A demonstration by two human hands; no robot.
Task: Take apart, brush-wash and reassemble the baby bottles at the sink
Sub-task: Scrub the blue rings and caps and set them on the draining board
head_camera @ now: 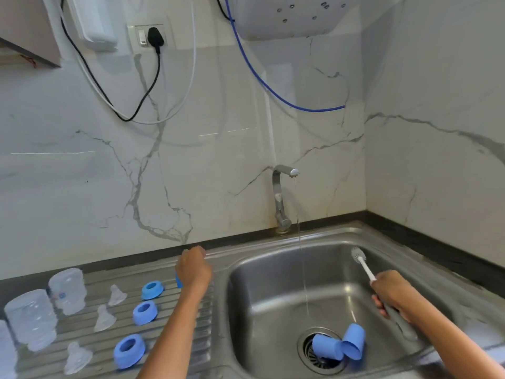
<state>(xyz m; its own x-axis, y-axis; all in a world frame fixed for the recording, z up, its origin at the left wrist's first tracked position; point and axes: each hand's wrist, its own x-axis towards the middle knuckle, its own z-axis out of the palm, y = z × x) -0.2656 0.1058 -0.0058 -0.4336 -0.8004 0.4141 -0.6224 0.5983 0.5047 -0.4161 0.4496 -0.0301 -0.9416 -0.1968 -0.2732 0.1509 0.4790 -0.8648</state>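
Our right hand (391, 292) grips the grey handle of the white-bristled bottle brush (363, 265), its long axis slanting up and away over the steel sink (262, 291). Our left hand (193, 269) curls around a small blue piece (178, 281) over the ridged counter (202, 318). Two pale blue plastic caps (340, 343) lie touching on the drain, just below the right hand, so we judge that hand nearer.

Plugged wall socket (149, 37), blue hose (273, 91)
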